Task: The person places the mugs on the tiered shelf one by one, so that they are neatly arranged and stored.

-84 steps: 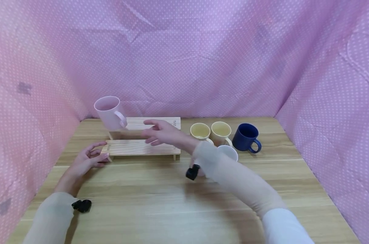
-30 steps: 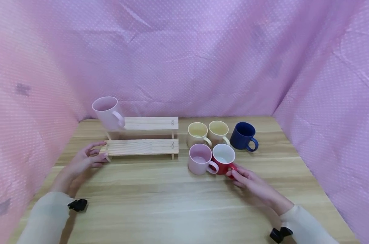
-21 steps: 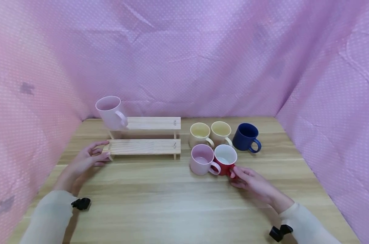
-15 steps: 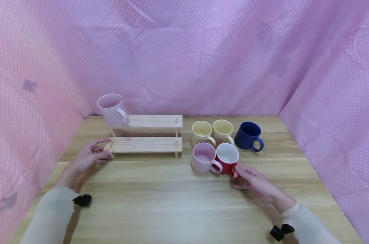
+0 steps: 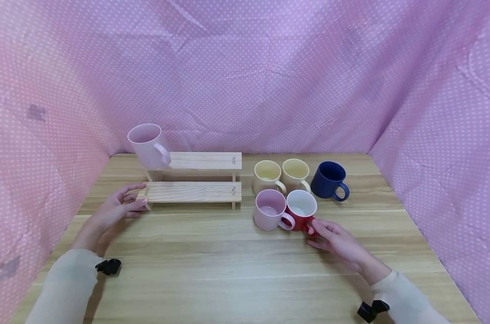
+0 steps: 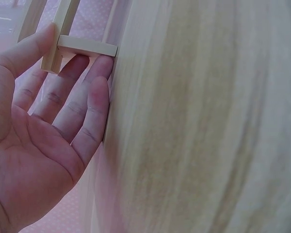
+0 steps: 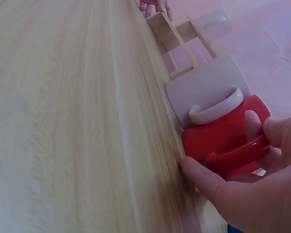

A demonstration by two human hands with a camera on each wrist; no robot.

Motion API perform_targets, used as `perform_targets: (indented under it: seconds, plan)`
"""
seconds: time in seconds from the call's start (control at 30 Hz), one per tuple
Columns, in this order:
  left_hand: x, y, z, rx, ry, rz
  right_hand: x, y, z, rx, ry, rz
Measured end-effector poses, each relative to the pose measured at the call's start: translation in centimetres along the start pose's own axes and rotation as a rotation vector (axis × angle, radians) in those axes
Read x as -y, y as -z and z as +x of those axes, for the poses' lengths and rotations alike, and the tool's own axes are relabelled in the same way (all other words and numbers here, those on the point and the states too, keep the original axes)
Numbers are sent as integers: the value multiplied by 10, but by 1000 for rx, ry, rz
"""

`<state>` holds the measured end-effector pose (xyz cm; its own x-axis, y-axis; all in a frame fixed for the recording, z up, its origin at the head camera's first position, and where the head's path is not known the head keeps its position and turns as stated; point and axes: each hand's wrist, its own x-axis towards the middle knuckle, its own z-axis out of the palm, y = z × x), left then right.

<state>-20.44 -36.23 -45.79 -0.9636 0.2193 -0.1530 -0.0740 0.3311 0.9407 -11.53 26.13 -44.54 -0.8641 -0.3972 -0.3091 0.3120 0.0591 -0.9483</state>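
Observation:
My right hand (image 5: 342,245) pinches the handle of a red mug (image 7: 218,133) with a white inside; the mug stands upright on the table. Close against its left side is a pink mug (image 5: 265,221). At the left, my left hand (image 5: 117,209) holds the near left end of a two-tier wooden rack (image 5: 192,192). The left wrist view shows the thumb on the lower board's end and the other fingers (image 6: 89,128) beside its leg. A second pink mug (image 5: 147,154) stands on the left end of the upper tier.
Two yellow mugs (image 5: 265,184) stand behind the pink and red ones. To their right is a dark blue mug (image 5: 325,183), handle facing right. The wooden table (image 5: 212,270) ends against a pink dotted curtain (image 5: 245,76) at the back and sides.
My right hand has come from above the rack, rightward and nearer, to the red mug's handle. Over the last second it barely moves. The left hand stays at the rack's end.

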Motion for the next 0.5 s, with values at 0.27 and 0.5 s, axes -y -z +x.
perform_targets:
  seconds: [0.27,0.5]
  plan:
    - [-2,0,-1,0,-4,-19,0,-6,0,-98,12,75]
    - [-3,-1,-2,-4,16,-15,8,-5,-2,-114,70,116]
